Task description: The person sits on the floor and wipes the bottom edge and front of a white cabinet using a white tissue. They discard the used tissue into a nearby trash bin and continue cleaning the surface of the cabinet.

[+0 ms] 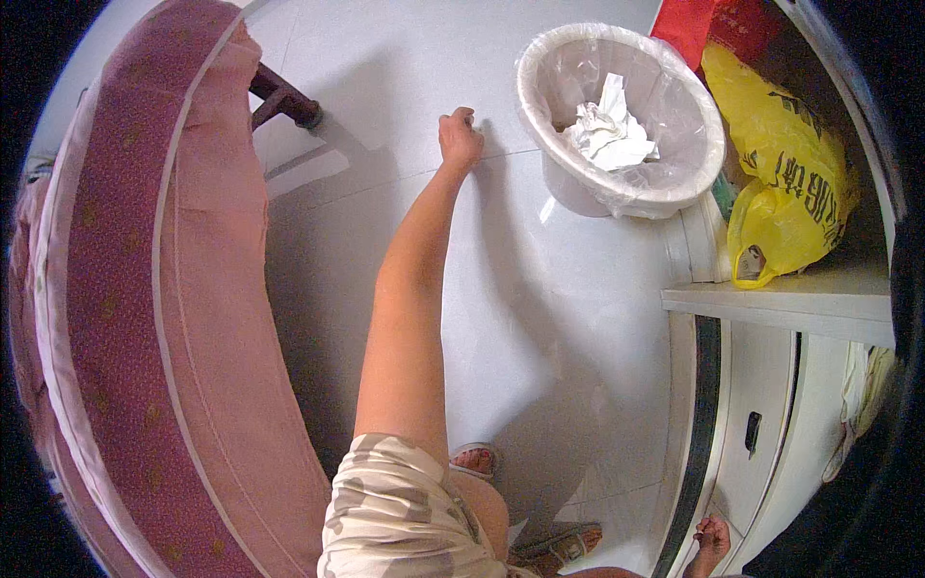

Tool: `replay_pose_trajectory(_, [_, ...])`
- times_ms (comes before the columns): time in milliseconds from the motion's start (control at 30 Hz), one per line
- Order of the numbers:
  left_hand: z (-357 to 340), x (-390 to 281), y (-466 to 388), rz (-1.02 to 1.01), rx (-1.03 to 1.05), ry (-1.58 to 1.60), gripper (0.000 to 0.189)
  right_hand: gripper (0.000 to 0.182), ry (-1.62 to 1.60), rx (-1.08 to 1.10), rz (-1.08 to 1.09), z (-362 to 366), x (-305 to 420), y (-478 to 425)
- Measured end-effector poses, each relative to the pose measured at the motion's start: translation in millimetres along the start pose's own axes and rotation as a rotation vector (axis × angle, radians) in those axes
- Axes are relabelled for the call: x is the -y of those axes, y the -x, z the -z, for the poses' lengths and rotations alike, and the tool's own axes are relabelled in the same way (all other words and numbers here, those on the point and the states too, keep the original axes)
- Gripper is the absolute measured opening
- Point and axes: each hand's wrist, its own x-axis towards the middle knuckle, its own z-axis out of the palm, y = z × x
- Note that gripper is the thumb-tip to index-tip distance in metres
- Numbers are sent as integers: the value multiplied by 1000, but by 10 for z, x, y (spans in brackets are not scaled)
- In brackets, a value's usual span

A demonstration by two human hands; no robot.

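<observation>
My left hand [461, 137] reaches forward over the tiled floor on an outstretched bare arm. Its fingers are curled, and whether something small lies inside them cannot be made out. To its right stands a white waste bin [571, 191], apart from the hand. A clear plastic liner [668, 90] folds over its rim, and crumpled white tissue [614, 137] lies inside. Low at the right, my right hand [712, 542] hangs beside a white drawer front [766, 383], fingers bent inward. No object shows in it, though the palm is partly hidden.
A pink cloth-covered bed or seat [224, 303] runs along the left, with a dark furniture leg [285, 97] beyond. At right, a yellow plastic bag [795, 173] bearing writing rests on a white shelf [780, 307], near a red item [683, 32]. Sandalled feet [556, 549] stand below.
</observation>
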Motion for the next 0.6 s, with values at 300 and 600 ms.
replay_pose_trajectory(300, [-167,26,-53,-22,15,67,28,25,-105,21,-63,298,-234,101])
replay_pose_trajectory(600, [-278,122,-56,-163,181,-292,11,21,-99,-23,-168,-38,76,-19])
